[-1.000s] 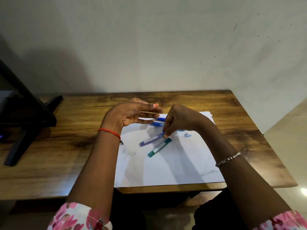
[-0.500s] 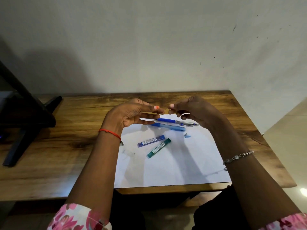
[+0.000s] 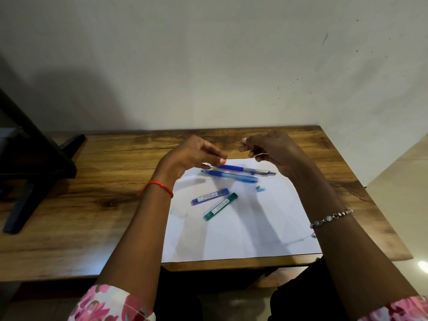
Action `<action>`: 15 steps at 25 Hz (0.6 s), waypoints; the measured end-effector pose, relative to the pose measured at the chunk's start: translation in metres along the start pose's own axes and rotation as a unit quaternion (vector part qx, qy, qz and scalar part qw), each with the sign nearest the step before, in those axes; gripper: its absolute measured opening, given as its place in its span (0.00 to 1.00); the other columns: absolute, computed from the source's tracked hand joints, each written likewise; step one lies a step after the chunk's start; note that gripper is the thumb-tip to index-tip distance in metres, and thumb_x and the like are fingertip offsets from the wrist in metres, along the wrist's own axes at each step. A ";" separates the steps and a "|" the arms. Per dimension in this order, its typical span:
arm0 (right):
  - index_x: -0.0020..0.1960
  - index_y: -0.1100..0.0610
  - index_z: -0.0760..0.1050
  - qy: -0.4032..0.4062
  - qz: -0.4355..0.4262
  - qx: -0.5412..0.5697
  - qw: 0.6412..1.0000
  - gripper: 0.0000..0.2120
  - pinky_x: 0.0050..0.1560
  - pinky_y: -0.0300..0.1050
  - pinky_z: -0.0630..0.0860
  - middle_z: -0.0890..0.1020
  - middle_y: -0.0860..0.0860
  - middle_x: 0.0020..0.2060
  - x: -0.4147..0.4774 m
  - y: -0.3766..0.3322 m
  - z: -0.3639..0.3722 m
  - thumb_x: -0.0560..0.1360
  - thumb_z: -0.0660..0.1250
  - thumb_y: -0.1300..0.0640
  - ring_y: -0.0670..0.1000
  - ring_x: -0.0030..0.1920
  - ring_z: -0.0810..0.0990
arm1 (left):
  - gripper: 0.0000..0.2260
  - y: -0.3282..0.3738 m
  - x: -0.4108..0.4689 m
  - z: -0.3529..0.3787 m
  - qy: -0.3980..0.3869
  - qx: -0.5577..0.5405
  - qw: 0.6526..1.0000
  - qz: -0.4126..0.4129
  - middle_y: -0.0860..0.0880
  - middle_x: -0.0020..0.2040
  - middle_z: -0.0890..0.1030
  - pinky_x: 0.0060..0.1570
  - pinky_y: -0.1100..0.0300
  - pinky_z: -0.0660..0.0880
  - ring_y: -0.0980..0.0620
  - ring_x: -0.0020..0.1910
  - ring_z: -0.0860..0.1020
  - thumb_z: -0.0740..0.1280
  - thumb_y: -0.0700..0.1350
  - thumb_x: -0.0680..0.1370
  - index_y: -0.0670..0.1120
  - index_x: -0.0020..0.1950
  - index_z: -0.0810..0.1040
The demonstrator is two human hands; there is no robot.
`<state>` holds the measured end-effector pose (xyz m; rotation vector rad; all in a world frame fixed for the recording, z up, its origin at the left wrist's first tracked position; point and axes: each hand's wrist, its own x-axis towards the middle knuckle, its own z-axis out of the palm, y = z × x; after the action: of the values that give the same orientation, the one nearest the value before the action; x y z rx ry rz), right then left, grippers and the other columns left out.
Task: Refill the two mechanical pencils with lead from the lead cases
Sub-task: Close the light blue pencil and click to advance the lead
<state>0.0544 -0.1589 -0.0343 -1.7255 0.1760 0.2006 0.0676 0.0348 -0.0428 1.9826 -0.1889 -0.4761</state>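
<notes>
Both pencils [image 3: 234, 176] and cases [image 3: 214, 202] lie on paper [image 3: 243, 228]. Left hand [image 3: 192, 156] and right hand [image 3: 271, 149] raised, loosely curled; whether either pinches lead, cannot tell. Next: pick up pencil, feed lead.

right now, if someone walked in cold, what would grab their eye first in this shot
First, the two bare hands raised over the table: the left hand and right hand, fingertips curled toward each other with a gap between. Below them, a white sheet of paper on the wooden table holds two blue mechanical pencils lying side by side. Nearer the person lie a purple lead case and a green lead case.
</notes>
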 end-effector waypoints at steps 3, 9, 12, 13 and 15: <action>0.42 0.60 0.80 0.049 -0.018 0.010 0.999 0.04 0.34 0.40 0.72 0.84 0.55 0.39 0.002 0.000 -0.004 0.73 0.67 0.60 0.49 0.32 0.76 | 0.06 0.003 0.004 0.015 0.029 0.221 0.971 0.085 0.50 0.37 0.81 0.36 0.69 0.70 0.58 0.37 0.75 0.74 0.39 0.69 0.44 0.45 0.84; 0.44 0.61 0.80 0.076 -0.031 -0.001 0.997 0.05 0.34 0.39 0.72 0.83 0.53 0.37 0.003 0.000 -0.004 0.74 0.67 0.60 0.48 0.31 0.76 | 0.07 -0.011 0.021 0.030 0.009 0.356 0.927 0.119 0.51 0.44 0.77 0.46 0.54 0.77 0.52 0.43 0.76 0.74 0.43 0.69 0.46 0.46 0.84; 0.41 0.59 0.80 0.078 -0.035 -0.001 0.996 0.05 0.34 0.39 0.72 0.83 0.52 0.36 0.002 -0.001 -0.005 0.74 0.67 0.60 0.48 0.31 0.76 | 0.09 -0.016 0.024 0.034 0.002 0.388 0.913 0.125 0.51 0.45 0.75 0.46 0.53 0.77 0.50 0.46 0.78 0.74 0.44 0.69 0.47 0.48 0.83; 0.41 0.59 0.80 0.076 -0.040 0.002 0.996 0.05 0.34 0.39 0.72 0.83 0.52 0.36 0.002 -0.001 -0.005 0.74 0.67 0.60 0.48 0.30 0.75 | 0.09 -0.015 0.024 0.034 0.000 0.387 0.913 0.132 0.51 0.44 0.76 0.45 0.54 0.76 0.50 0.45 0.77 0.74 0.43 0.69 0.47 0.48 0.83; 0.41 0.61 0.80 0.075 -0.066 0.021 0.995 0.05 0.33 0.40 0.72 0.83 0.54 0.37 0.002 -0.003 -0.005 0.73 0.67 0.61 0.48 0.30 0.75 | 0.09 -0.010 0.020 0.031 -0.003 0.350 0.924 0.151 0.48 0.43 0.80 0.44 0.57 0.75 0.52 0.42 0.76 0.74 0.41 0.69 0.45 0.48 0.84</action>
<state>0.0571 -0.1631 -0.0311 -1.7048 0.1744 -0.0301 0.0724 0.0063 -0.0683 2.5814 -0.7439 -0.2215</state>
